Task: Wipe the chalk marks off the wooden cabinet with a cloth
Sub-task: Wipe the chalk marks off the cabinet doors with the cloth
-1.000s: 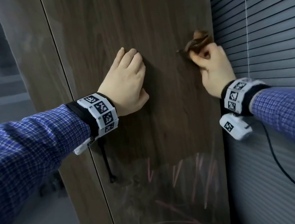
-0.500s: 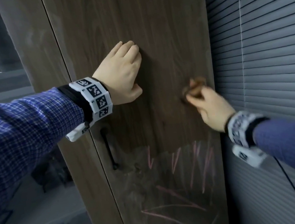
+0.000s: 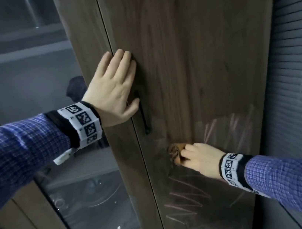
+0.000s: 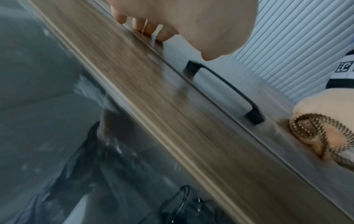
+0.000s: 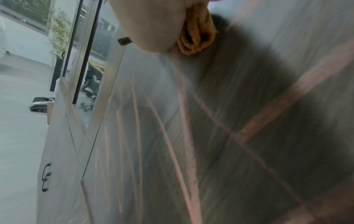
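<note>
A dark wooden cabinet door fills the middle of the head view. Pink chalk marks cross its lower half, and they show as long pink lines in the right wrist view. My right hand grips a bunched brown cloth and presses it on the door just below the black handle. The cloth shows a dotted hem in the left wrist view, and folds of it show under my palm. My left hand lies flat with straight fingers on the door's left edge above the handle.
A glass-fronted cabinet section stands to the left of the wooden door. Grey slatted blinds cover the right side, close to the door's edge.
My right hand has carried the cloth down and to the left, from high on the door's right side to the top of the chalked area. My left hand stays pressed on the door.
</note>
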The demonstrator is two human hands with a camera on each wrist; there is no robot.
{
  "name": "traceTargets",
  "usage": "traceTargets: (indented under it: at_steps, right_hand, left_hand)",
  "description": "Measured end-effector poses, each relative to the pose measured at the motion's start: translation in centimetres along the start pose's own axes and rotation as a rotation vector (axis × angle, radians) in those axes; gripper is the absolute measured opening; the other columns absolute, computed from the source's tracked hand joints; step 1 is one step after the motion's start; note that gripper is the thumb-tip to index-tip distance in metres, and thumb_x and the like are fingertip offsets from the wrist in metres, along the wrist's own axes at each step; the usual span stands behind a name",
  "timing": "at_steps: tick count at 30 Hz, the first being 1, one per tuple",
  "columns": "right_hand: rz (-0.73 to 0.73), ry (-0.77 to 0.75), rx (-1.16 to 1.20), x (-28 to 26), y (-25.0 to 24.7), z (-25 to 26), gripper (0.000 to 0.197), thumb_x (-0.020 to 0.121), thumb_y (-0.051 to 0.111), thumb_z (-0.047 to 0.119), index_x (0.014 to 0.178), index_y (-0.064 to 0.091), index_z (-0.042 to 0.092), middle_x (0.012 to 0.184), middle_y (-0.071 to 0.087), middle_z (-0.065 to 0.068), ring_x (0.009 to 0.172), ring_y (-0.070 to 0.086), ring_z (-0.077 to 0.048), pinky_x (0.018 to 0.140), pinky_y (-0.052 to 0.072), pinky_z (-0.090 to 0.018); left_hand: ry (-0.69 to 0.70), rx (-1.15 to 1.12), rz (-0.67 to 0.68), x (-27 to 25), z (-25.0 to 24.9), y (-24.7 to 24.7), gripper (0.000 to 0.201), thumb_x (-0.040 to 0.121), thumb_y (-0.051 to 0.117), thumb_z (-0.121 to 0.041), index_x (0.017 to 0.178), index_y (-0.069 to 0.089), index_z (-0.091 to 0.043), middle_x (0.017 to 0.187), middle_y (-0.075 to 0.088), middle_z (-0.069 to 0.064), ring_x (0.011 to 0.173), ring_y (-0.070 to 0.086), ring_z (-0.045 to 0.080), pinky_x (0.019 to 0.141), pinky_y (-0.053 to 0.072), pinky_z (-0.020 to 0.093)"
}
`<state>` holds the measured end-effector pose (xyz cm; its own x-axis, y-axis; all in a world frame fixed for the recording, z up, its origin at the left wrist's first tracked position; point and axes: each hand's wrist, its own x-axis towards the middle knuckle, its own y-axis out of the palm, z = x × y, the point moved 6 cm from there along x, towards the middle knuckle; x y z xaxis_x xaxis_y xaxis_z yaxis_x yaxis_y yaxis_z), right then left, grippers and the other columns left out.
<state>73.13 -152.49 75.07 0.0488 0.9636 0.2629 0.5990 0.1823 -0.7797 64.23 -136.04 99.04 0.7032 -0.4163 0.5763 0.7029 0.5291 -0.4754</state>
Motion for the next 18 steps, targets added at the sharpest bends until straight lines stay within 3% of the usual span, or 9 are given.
traceTargets:
  at_steps: [3,6,9,11,15,18]
  right_hand:
    - [-0.061,0.007,-0.036,0.9,-2.7,-1.6,0.033,0.069,0.063,0.006,0.098,0.07,0.02,0.094,0.056,-0.001,0.081,0.053,-0.023,0.057,0.046,-0.033]
    - [-0.319,0.261,0.013,3.2,-9.0,-6.9,0.047,0.075,0.062,-0.003,0.118,0.067,0.015,0.096,0.054,-0.011,0.081,0.049,-0.03,0.054,0.045,-0.036]
    - [-0.446,0.417,0.014,4.9,-12.3,-8.9,0.055,0.078,0.058,-0.002,0.129,0.061,0.017,0.101,0.053,-0.012,0.087,0.047,-0.031,0.058,0.046,-0.036]
    - [-0.43,0.35,-0.007,5.4,-11.0,-7.3,0.054,0.075,0.059,-0.001,0.126,0.063,0.015,0.097,0.051,-0.012,0.085,0.045,-0.031,0.06,0.045,-0.038]
    - [-0.172,0.071,-0.021,5.3,-3.7,0.3,0.034,0.069,0.066,0.009,0.102,0.072,0.016,0.092,0.054,-0.006,0.083,0.044,-0.027,0.06,0.042,-0.036]
    - [-0.075,0.042,0.004,5.7,-1.9,2.7,0.036,0.075,0.053,0.012,0.105,0.072,0.018,0.098,0.055,-0.002,0.087,0.044,-0.022,0.064,0.043,-0.034]
  left_hand:
    - [0.006,0.0,-0.034,0.0,-0.3,1.0,0.093,0.087,0.045,-0.057,0.152,0.03,0.008,0.16,0.024,0.031,0.15,0.019,0.045,0.124,0.011,0.056]
    - [0.034,-0.011,-0.075,0.1,-0.1,1.7,0.091,0.089,0.043,-0.056,0.152,0.029,0.008,0.16,0.023,0.032,0.151,0.018,0.046,0.124,0.012,0.057]
    - [0.035,-0.029,-0.105,0.1,0.1,2.4,0.088,0.091,0.041,-0.053,0.153,0.028,0.008,0.16,0.022,0.032,0.151,0.017,0.047,0.124,0.011,0.058]
    - [0.021,-0.045,-0.114,0.0,0.0,2.7,0.086,0.09,0.042,-0.049,0.153,0.028,0.008,0.161,0.021,0.032,0.151,0.016,0.047,0.125,0.009,0.058]
    - [-0.011,-0.079,-0.125,-0.1,-0.3,2.6,0.085,0.087,0.044,-0.042,0.153,0.028,0.009,0.161,0.022,0.032,0.151,0.016,0.047,0.124,0.01,0.06]
    - [0.009,-0.084,-0.14,-0.1,0.2,2.5,0.085,0.086,0.045,-0.041,0.153,0.029,0.008,0.161,0.024,0.03,0.151,0.018,0.046,0.124,0.011,0.059]
